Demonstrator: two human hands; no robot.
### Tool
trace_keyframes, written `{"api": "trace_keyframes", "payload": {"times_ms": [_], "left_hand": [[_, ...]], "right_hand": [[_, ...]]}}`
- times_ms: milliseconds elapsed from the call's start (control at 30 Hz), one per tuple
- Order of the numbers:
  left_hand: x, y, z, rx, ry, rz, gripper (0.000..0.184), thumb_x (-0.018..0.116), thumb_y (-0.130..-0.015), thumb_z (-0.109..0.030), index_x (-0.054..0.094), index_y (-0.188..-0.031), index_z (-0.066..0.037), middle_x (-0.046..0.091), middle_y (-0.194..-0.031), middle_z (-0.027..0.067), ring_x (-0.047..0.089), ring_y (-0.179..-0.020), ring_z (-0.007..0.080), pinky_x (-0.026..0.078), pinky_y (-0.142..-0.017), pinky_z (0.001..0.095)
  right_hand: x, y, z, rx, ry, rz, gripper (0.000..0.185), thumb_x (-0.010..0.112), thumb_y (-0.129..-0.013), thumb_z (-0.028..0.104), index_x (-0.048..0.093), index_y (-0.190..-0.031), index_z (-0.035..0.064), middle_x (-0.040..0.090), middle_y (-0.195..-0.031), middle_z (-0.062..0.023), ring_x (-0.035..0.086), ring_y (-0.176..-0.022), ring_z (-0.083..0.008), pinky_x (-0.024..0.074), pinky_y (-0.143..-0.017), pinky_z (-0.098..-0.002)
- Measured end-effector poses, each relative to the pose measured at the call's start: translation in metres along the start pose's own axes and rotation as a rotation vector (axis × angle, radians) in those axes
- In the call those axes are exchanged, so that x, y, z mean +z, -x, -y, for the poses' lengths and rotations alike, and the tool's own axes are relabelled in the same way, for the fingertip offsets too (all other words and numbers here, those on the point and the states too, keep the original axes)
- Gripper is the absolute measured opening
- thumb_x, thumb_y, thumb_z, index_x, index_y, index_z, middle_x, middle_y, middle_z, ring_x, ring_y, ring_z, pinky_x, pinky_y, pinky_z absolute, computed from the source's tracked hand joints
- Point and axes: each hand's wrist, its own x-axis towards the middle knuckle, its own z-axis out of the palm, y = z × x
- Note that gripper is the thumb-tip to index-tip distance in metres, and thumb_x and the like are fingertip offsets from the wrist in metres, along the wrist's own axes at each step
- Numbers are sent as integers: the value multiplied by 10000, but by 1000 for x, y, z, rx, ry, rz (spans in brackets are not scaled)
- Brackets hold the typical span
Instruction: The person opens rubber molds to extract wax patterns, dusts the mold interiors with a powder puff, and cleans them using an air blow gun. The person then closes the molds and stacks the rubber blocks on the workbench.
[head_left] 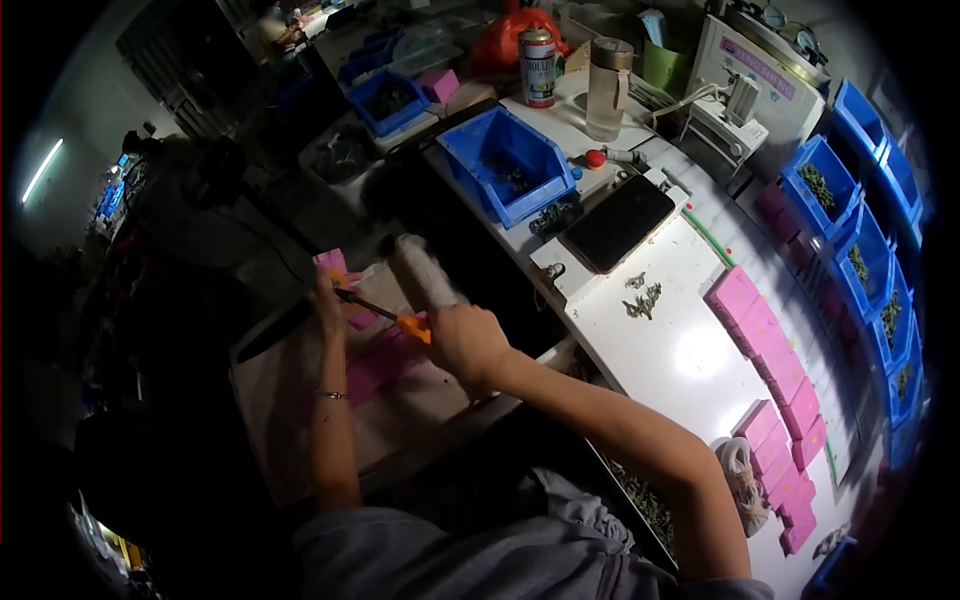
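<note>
My right hand (468, 345) is closed round the orange handle (415, 328) of a tool with a thin dark shaft. The shaft points left to a pink block (338, 268) at my left hand (328, 300). My left hand's fingers are wrapped against this block, which has small yellow marks. A pale, blurred cylinder (425, 272) lies just beyond my right hand. Below both hands a pink sheet or block (375, 370) rests on a light board (275, 420).
A white table (640, 350) on the right bears a phone (620, 222), a blue bin (507, 165), a spray can (537, 68), a bottle (607, 90) and rows of pink blocks (765, 335). Blue bins (860, 250) hang at the far right. A person (278, 30) is far back.
</note>
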Motion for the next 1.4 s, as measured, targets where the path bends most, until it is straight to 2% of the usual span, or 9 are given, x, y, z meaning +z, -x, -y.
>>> {"api": "trace_keyframes", "payload": {"times_ms": [133, 267, 467, 667, 767, 900, 1033, 1200, 1400], "left_hand": [[5, 26, -25, 49, 99, -143, 537, 434, -869, -539, 541, -937, -18, 618, -681, 140, 544, -492, 186, 445, -477, 283], [-2, 60, -47, -179, 206, -147, 603, 411, -849, -609, 551, -873, -24, 580, -620, 108, 531, -486, 200, 460, -466, 310], [-28, 103, -111, -184, 504, -383, 637, 353, -859, -639, 405, -1236, -128, 564, -794, 68, 537, -619, 180, 451, -461, 297], [22, 200, -174, 72, 650, 195, 652, 316, -909, -570, 309, -1323, -67, 538, -690, 65, 488, -514, 147, 437, -444, 251], [88, 254, -164, -173, 655, 588, 719, 266, -902, -600, 310, -1315, -13, 560, -707, 72, 530, -544, 151, 467, -460, 272], [159, 285, -148, -122, 244, 937, 634, 228, -970, -417, 217, -1357, 85, 563, -1029, 123, 519, -913, 127, 387, -850, 248], [202, 321, -156, -240, 267, 1238, 779, 289, -929, -529, 127, -1385, 82, 537, -1080, 124, 503, -973, 133, 365, -907, 255], [230, 355, -142, -767, 541, 1488, 705, 350, -861, -613, 250, -1289, -62, 489, -766, 112, 505, -563, 125, 454, -507, 252], [263, 367, -125, -714, 426, 1373, 539, 203, -949, -511, 360, -1156, -39, 486, -638, 84, 482, -479, 113, 430, -452, 231]], "right_hand": [[1, -21, -13, -237, -48, -385, 330, 689, -753, 325, 665, -1002, 108, 621, -780, -175, 614, -766, -313, 497, -689, -388], [-15, -22, -22, -53, -278, -12, 303, 710, -727, 281, 673, -962, 94, 648, -784, -148, 634, -738, -292, 502, -692, -372], [45, 10, -59, -131, 56, 172, 215, 630, -726, 189, 675, -931, 145, 671, -774, -68, 650, -741, -265, 521, -703, -370], [45, 66, -59, -138, 87, -38, 477, 577, -813, 184, 459, -1261, 73, 468, -1203, -215, 420, -1160, -382, 372, -945, -435], [-7, 123, -46, -194, -472, -397, 345, 490, -829, -34, 511, -1172, 1, 573, -1082, -166, 553, -1017, -309, 425, -899, -386], [-62, 204, -32, 34, -837, -637, 173, 488, -896, 98, 543, -1028, 1, 540, -901, -134, 542, -748, -290, 449, -709, -318], [-58, 255, -51, 296, -854, -723, 256, 390, -942, 215, 538, -910, 9, 470, -787, -103, 473, -773, -214, 397, -727, -326], [-54, 300, -78, 492, -1620, -693, 363, 382, -958, 293, 531, -1002, -35, 561, -899, -58, 501, -869, -109, 394, -841, -270], [-38, 378, -101, 530, 51, -746, 418, 517, -817, 98, 489, -1230, 40, 505, -1156, -137, 505, -949, -267, 401, -865, -348]]}}
